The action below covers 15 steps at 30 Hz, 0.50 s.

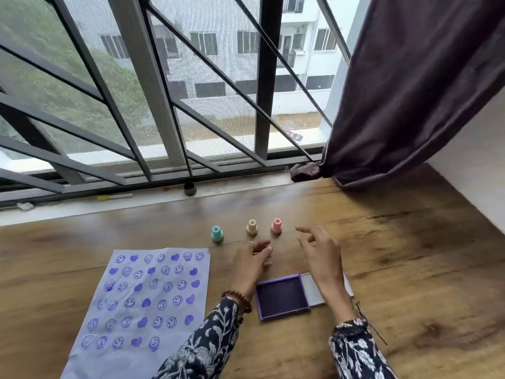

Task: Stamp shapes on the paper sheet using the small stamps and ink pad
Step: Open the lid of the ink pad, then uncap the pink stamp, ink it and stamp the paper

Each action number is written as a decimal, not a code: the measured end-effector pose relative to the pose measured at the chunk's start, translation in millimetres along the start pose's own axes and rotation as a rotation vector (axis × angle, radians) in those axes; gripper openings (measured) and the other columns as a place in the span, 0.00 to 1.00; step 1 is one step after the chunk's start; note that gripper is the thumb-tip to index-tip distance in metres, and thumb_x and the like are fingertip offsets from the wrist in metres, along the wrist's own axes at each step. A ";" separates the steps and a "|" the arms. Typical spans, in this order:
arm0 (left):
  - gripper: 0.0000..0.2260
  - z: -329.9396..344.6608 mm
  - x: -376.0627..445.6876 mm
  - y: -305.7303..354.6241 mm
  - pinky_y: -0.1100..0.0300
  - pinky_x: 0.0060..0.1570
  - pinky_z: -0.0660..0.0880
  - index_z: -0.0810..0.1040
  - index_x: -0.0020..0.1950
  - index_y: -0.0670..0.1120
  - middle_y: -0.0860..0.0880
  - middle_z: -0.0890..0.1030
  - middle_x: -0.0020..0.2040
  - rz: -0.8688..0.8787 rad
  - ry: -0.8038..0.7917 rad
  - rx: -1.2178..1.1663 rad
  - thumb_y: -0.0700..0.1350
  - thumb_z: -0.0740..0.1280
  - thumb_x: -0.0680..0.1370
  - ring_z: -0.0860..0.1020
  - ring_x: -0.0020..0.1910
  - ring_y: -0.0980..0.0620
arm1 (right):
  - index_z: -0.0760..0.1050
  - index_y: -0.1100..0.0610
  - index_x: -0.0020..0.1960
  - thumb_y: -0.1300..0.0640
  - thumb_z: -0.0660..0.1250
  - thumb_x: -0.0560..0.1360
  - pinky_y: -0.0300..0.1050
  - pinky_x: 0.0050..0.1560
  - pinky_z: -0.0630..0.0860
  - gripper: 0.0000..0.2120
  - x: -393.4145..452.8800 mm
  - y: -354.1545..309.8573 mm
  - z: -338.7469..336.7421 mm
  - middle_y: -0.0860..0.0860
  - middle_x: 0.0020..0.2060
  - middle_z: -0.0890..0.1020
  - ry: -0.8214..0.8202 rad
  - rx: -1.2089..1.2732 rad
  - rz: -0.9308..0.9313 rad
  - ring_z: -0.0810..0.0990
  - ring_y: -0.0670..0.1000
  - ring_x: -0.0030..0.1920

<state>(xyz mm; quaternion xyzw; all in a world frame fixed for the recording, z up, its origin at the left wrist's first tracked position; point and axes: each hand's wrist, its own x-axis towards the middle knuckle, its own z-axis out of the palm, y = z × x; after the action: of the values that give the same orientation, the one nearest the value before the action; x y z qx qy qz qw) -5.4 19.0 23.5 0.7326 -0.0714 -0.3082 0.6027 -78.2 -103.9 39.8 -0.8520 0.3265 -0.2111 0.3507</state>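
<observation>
A pale sheet of paper (142, 305) lies at the front left of the wooden table, covered with rows of purple smiley and heart prints. Three small stamps stand upright behind it: a teal stamp (217, 234), a cream stamp (252, 227) and a pink stamp (276, 226). The purple ink pad (282, 296) lies open between my wrists, its grey lid (314, 289) beside it on the right. My left hand (250, 265) hovers just in front of the cream stamp with fingers loosely curled and nothing in them. My right hand (319, 255) is spread open to the right of the pink stamp.
A window with dark metal bars (153, 110) runs along the table's far edge. On its sill lie a small dark cap (190, 188) and a yellow-tipped pen (114, 197). A dark purple curtain (410, 86) hangs at the back right, resting on the table's corner.
</observation>
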 end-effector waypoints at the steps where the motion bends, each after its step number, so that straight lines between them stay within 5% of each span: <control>1: 0.10 6.1 10.0 0.9 0.61 0.44 0.77 0.77 0.56 0.39 0.44 0.80 0.43 -0.052 0.043 -0.081 0.37 0.64 0.76 0.77 0.39 0.53 | 0.79 0.54 0.53 0.61 0.67 0.73 0.36 0.41 0.69 0.10 8.7 -2.8 7.6 0.52 0.50 0.82 -0.021 0.010 -0.029 0.77 0.47 0.41; 3: 0.07 15.4 28.0 -1.8 0.56 0.45 0.76 0.79 0.50 0.40 0.44 0.79 0.37 -0.116 0.089 -0.162 0.34 0.63 0.75 0.76 0.35 0.51 | 0.77 0.52 0.57 0.59 0.67 0.73 0.38 0.46 0.72 0.13 23.2 -5.1 21.7 0.51 0.54 0.81 -0.111 0.020 -0.067 0.78 0.48 0.47; 5: 0.08 21.8 41.3 -3.6 0.64 0.35 0.76 0.80 0.43 0.42 0.46 0.79 0.34 -0.143 0.095 -0.241 0.32 0.63 0.75 0.76 0.31 0.54 | 0.75 0.50 0.60 0.58 0.66 0.74 0.43 0.51 0.74 0.15 34.3 -3.5 33.7 0.51 0.56 0.80 -0.219 0.004 -0.077 0.78 0.50 0.53; 8: 0.08 26.7 47.8 -3.5 0.72 0.27 0.75 0.80 0.49 0.36 0.48 0.80 0.32 -0.152 0.108 -0.321 0.31 0.63 0.75 0.77 0.25 0.60 | 0.76 0.51 0.58 0.59 0.65 0.74 0.46 0.54 0.75 0.13 41.3 2.3 43.1 0.52 0.53 0.82 -0.272 -0.023 -0.073 0.79 0.51 0.54; 12: 0.09 26.7 36.9 3.1 0.67 0.37 0.77 0.79 0.50 0.41 0.48 0.82 0.38 -0.114 0.018 -0.416 0.32 0.63 0.75 0.80 0.36 0.56 | 0.78 0.53 0.54 0.61 0.68 0.72 0.27 0.47 0.72 0.11 37.1 9.0 36.5 0.52 0.47 0.84 -0.205 0.240 0.042 0.81 0.48 0.48; 15: 0.10 20.0 16.4 10.0 0.64 0.46 0.79 0.78 0.55 0.39 0.47 0.84 0.44 -0.041 -0.049 -0.440 0.34 0.65 0.74 0.82 0.45 0.53 | 0.78 0.50 0.50 0.62 0.68 0.73 0.38 0.50 0.76 0.10 21.7 9.0 22.1 0.52 0.45 0.83 -0.216 0.533 0.155 0.81 0.50 0.47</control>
<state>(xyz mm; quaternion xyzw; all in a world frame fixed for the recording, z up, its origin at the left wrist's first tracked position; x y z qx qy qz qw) -0.3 -8.3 25.1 0.5770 -0.0023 -0.3463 0.7397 -53.7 -113.9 21.4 -0.7201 0.2844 -0.1700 0.6097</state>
